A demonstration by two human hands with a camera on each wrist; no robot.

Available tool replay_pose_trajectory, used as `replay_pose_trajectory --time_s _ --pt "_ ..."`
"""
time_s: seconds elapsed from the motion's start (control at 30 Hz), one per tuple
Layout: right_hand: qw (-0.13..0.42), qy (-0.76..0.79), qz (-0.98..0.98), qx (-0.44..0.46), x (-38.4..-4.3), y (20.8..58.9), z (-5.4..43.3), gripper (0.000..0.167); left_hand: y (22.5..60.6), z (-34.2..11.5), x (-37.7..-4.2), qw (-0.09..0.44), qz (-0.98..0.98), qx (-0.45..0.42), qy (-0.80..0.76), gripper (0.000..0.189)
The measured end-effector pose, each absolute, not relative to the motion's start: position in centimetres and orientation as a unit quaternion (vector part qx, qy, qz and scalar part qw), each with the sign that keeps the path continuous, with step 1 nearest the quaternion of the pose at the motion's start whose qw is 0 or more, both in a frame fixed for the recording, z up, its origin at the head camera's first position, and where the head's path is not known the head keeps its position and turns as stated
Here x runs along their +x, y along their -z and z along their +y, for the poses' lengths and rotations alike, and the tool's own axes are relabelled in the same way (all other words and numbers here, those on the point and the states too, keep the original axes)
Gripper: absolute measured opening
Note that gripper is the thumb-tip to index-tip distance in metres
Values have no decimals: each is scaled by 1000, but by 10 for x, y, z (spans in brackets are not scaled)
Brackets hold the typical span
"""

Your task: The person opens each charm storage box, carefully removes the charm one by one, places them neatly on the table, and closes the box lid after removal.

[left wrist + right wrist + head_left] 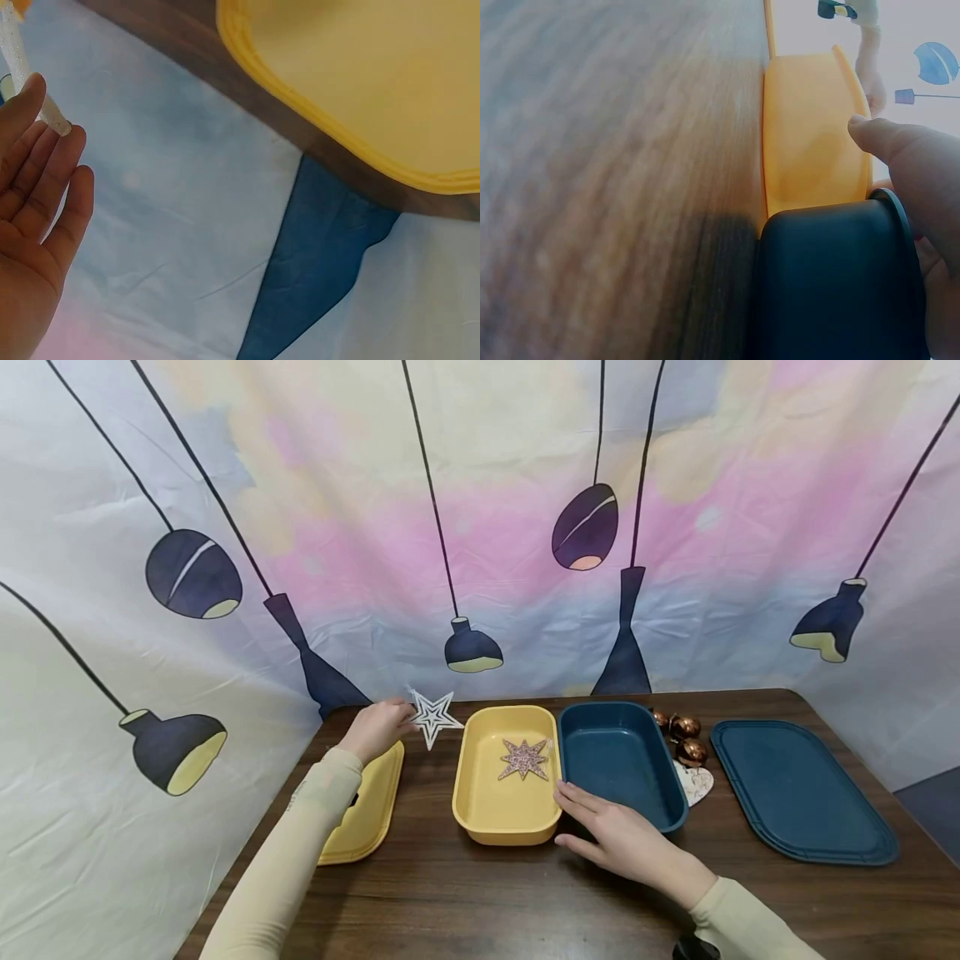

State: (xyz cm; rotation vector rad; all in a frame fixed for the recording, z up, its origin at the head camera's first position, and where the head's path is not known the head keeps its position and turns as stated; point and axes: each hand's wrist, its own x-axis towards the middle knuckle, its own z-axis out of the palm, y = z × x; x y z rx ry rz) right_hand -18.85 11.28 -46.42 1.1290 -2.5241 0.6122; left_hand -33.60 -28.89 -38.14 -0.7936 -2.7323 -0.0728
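A white glittery star ornament (433, 718) is pinched at one side by my left hand (378, 731), above the back of the table. The left wrist view shows the ornament edge-on (15, 52), between thumb and fingers. In the middle stands a yellow box (504, 837) with a pink glitter star (523, 760) lying inside. Against its right side is a dark blue box (622, 768). My right hand (622, 839), fingers extended, touches the boxes' adjoining rims. Its thumb (874, 135) reaches toward the yellow box in the right wrist view.
A yellow lid (375, 810) lies at the left, partly behind my left forearm. Right of the blue box are several shiny copper balls (686, 739) and a whitish patterned ornament (695, 782), partly hidden. A blue lid (806, 793) lies farther right. A printed curtain hangs behind the table.
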Motion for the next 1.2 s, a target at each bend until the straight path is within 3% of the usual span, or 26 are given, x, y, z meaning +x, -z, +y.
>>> replay_pose_trajectory --time_s 0.53,0.8,1.2 --pt "148 -217 -883 389 -190 463 115 61 414 -293 -345 26 -966 -255 42 17" --pt "147 -221 -881 391 -190 465 114 60 428 -292 -352 -1 -966 -254 43 6" --pt "145 -219 -884 388 -189 465 113 60 435 -289 -359 -43 -967 -247 41 9"
